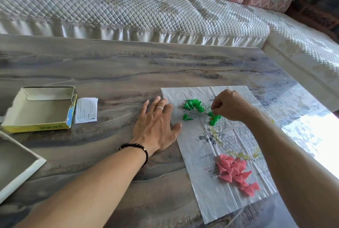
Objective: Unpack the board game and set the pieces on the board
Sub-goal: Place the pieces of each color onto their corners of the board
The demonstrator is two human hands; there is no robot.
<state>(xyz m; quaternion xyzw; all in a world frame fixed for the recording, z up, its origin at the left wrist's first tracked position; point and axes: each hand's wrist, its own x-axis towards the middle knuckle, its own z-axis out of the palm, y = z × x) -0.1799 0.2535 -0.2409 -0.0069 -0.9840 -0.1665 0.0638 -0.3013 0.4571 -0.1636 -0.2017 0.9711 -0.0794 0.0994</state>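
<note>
Setting green pieces (194, 105) on the paper board (220, 154).

Left hand (156, 128) flat, fingers spread and slack, pressing the board's left edge. Right hand (229, 106) arched above the board's far part, fingertips pinching what looks like a green piece. Pink pieces (234, 172) heaped on the board's near end. Open box (40, 110) and slip (86, 110) well left of the board on a wood-grain table (110, 73); quilted sofa (128, 7) beyond.

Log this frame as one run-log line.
phase: placing green pieces | right hand: pinches green piece | left hand: flat on paper board edge | pink pieces: piled
</note>
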